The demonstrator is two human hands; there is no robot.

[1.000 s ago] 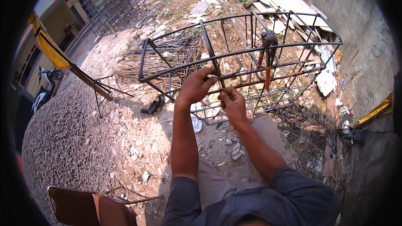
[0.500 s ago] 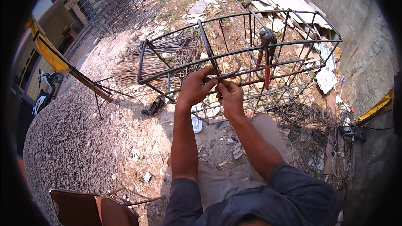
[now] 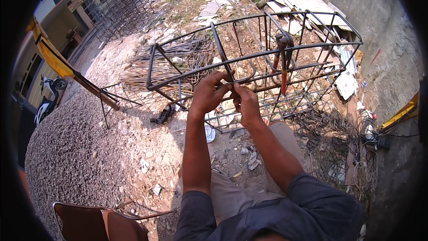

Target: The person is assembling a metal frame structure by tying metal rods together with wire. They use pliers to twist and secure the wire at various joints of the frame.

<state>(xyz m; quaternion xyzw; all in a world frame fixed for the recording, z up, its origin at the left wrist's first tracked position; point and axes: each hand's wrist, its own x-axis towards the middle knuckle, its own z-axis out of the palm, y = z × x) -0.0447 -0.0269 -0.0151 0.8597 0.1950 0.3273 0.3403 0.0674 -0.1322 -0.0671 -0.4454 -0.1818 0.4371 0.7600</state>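
Note:
A long cage of dark steel rebar (image 3: 196,72) stands in front of me, with square stirrups crossing its long bars. At a crossing on the near top bar, my left hand (image 3: 206,93) is closed, its fingers curled round the steel and its thumb pressed in. Just right of it, my right hand (image 3: 248,107) pinches with thumb and forefinger close to the left fingertips. Whatever small thing the right fingers hold is hidden. Pincers (image 3: 284,41) with red-orange handles hang over the top bar, right of my hands.
Loose rebar rods (image 3: 147,69) lie behind the cage at left. A gravel heap (image 3: 76,151) and a brown chair (image 3: 84,223) are on my left. Tangled wire (image 3: 325,129) lies at right, near a concrete wall (image 3: 388,49). Boards (image 3: 312,6) are piled at far right.
My right hand has turned slightly, its thumb and fingers shifting at the bar crossing. The left hand keeps its place. The cage and pincers have moved very slightly.

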